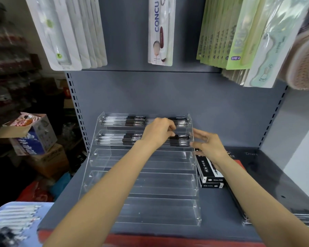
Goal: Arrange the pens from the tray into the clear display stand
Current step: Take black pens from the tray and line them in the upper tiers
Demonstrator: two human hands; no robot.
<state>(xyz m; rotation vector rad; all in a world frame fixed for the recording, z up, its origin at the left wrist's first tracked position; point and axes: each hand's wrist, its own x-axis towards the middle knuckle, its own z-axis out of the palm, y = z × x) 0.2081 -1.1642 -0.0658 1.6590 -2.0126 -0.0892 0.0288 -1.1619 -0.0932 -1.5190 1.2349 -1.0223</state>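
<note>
The stand [144,177] sits on the shelf [268,186]; its two top tiers, at twelve o'clock, hold pens [121,138], the lower tiers none. The left hand [159,131] pinches pens at the second tier, grip clamped on them. The right hand [208,145], at three o'clock of it, hovers with fingers apart. More pens lie on the tray [0,218] at eight o'clock. Pens look light, stiff and slippery; best pinched mid-barrel.

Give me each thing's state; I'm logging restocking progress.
Clear display stand: top two tiers hold pens, lower three empty.
Left hand: pinching pens in second tier.
Right hand: open beside stand.
Tray: pens remain.
Black boxes: stacked, closed.
</note>
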